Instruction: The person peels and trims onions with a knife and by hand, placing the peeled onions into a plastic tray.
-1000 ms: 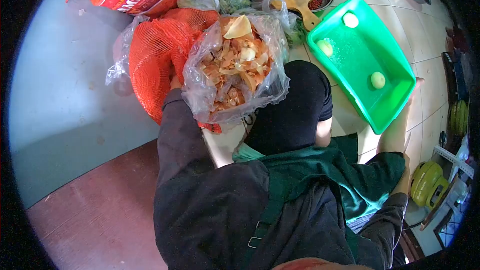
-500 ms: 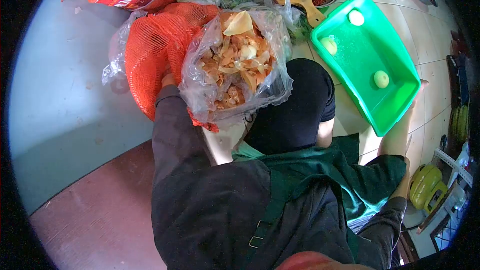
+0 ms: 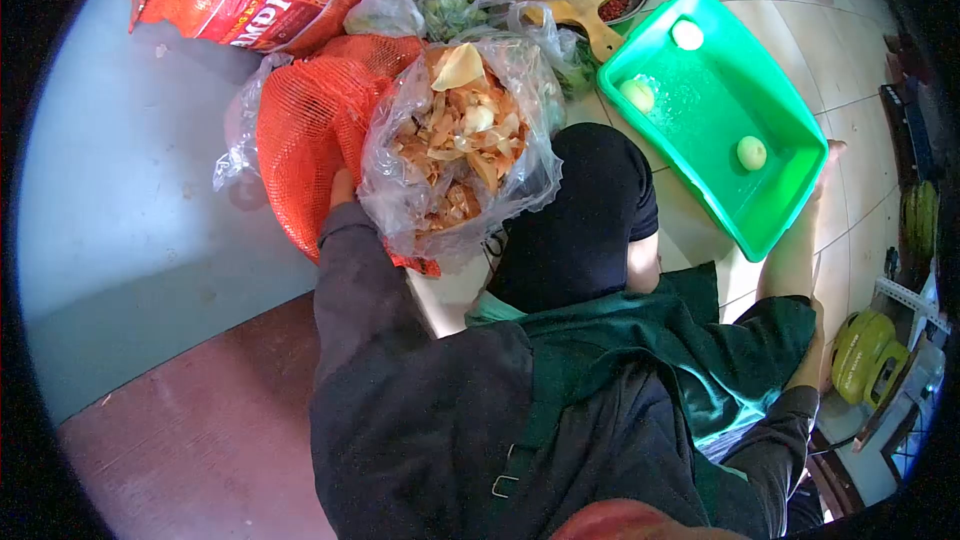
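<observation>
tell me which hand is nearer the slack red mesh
Left: the left hand is right up against the slack red mesh; the right arm is far off to the right, its hand hard to make out.

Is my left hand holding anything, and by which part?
Can't tell: your left hand is at the right edge of the orange net bag, but the fingers are hidden.

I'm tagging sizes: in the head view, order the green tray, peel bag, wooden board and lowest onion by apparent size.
1. Green tray and peel bag: too alike to rank
2. Wooden board, visible part
3. Lowest onion
</observation>
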The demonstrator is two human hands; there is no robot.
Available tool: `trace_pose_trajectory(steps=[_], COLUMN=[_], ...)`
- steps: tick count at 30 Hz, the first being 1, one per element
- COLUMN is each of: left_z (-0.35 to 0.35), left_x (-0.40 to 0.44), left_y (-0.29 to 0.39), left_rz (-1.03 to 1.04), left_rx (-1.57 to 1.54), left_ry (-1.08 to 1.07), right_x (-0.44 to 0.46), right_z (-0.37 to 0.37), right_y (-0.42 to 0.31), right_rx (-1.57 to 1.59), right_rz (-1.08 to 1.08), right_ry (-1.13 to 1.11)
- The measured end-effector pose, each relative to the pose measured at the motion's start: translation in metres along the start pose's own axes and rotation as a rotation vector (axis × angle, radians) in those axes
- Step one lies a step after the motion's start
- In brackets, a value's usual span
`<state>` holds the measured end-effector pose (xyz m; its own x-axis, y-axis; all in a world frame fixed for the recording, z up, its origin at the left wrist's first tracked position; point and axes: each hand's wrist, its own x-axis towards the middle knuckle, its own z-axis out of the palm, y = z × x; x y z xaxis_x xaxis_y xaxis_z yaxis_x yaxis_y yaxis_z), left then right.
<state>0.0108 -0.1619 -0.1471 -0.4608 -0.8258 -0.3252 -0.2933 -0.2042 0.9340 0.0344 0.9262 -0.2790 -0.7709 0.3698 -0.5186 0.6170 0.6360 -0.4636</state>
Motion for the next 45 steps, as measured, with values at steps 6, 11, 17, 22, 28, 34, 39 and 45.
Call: trace_pose_trajectory(steps=[6,11,17,22,28,34,39,45], left_z=[0.014,0.003,0.000,0.022,0.068,0.073,0.056,0.047], left_x=[-0.021,-0.056,-0.121,-0.179,-0.223,-0.192,-0.164,-0.149], left_y=[0.034,0.064,0.127,0.154,0.124,0.100,0.095,0.090], left_rz=[0.088,0.006,0.210,0.245,0.174,-0.110,-0.109,0.134], left_rx=[-0.121,0.008,-0.022,-0.130,-0.237,-0.324,-0.240,0.059], left_ry=[-0.060,-0.092,-0.311,-0.576,-1.062,-0.941,-0.820,-0.709], right_x=[0.009,-0.061,-0.137,-0.211,-0.257,-0.307,-0.321,-0.303], right_z=[-0.002,0.011,0.021,0.048,0.126,0.230,0.291,0.265], right_y=[-0.008,-0.112,-0.234,-0.364,-0.472,-0.576,-0.616,-0.610], right_rx=[-0.090,-0.239,-0.129,-0.030,0.217,0.435,0.356,0.306], right_rz=[-0.139,-0.268,-0.479,-0.683,-1.003,-0.906,-0.865,-0.955], right_ry=[0.215,0.705,0.897,0.756,0.285,-0.233,-0.238,-0.231])
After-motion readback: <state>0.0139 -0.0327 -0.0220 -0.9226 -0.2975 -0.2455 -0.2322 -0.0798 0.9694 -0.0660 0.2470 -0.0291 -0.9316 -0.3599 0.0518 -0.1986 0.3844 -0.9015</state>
